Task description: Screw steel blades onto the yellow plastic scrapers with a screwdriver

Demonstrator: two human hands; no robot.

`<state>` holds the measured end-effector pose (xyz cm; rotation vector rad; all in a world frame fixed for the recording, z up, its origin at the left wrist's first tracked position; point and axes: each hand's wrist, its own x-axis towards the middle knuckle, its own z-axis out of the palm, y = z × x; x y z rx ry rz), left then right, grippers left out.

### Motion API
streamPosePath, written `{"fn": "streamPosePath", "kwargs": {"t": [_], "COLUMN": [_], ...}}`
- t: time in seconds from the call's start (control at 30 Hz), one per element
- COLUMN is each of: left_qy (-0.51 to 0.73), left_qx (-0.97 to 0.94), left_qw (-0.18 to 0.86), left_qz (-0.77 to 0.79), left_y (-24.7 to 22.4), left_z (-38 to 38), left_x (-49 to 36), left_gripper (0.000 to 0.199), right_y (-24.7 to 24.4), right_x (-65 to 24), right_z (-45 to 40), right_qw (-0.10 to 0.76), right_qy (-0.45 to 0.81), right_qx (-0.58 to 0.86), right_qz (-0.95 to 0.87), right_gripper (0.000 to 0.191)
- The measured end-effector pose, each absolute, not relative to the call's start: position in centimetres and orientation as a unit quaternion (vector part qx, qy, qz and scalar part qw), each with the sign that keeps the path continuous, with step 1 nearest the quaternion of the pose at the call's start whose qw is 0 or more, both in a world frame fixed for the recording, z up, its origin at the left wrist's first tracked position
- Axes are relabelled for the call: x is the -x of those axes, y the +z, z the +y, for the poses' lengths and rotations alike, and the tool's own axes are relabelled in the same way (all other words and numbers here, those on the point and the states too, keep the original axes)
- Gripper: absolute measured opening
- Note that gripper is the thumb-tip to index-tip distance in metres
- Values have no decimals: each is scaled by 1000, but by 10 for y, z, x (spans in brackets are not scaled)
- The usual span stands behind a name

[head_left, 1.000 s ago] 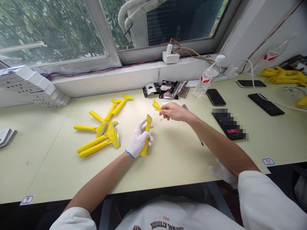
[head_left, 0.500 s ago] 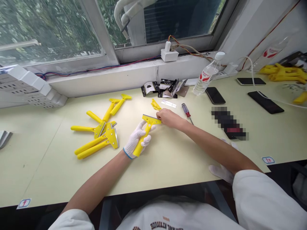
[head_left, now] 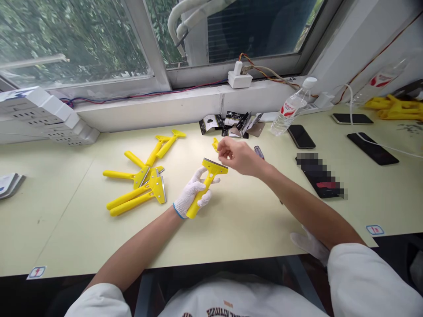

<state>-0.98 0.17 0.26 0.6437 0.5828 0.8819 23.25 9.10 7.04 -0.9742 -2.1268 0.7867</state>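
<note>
My left hand [head_left: 193,193], in a white knit glove with a blue cuff, is closed around the handle of a yellow scraper [head_left: 200,200]. The scraper's head points away from me, with a metal blade along its far edge. Just beyond the head is my bare right hand [head_left: 243,156], its fingers curled in a pinch; anything between them is too small or hidden to name. Behind those fingers shows part of a small yellow piece [head_left: 215,144]. A screwdriver [head_left: 259,152] lies partly covered by my right hand and forearm.
Several yellow scrapers [head_left: 132,203] lie in a pile on the left. Black packaging cards [head_left: 211,122] sit near the wall. A water bottle [head_left: 291,108], phones [head_left: 301,136] and a white glove [head_left: 310,244] are on the right. White boxes [head_left: 49,114] stand far left.
My right hand has come off the scraper's head and risen slightly, now covering more of the small yellow piece and screwdriver. My left hand still holds the scraper. The view has shifted a little.
</note>
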Motion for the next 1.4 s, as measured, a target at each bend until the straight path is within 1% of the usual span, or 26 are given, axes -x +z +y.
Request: {"fn": "streamPosePath", "kwargs": {"t": [0.07,0.17,0.37,0.6,0.93,1.1,1.27,1.4], "left_qy": [418,416,420,419,418,421,419,414], "left_qx": [-314,-325,-318,-323,-354,-337,-337,-347], "left_qw": [803,798,799,793,780,786,789,784], "left_qz": [285,290,290,302,303,302,297,305], "left_y": [1,1,3,2,-1,-2,-4,-4], "left_z": [1,1,1,0,1,2,3,2], "left_x": [8,6,8,6,5,5,6,7], "left_gripper": [75,69,70,71,62,65,66,68], "right_y": [66,54,39,39,31,25,21,25], "right_x": [-220,-207,-205,-204,-205,-204,-205,-206], "right_z": [80,72,76,76,78,79,81,81], "right_qw": [333,348,361,343,340,318,308,320], "right_qy": [310,314,269,256,237,247,241,243], "right_qx": [325,301,275,288,284,285,280,286], "right_qz": [-829,-831,-849,-857,-865,-870,-877,-870], "right_gripper": [15,11,9,9,9,11,19,16]}}
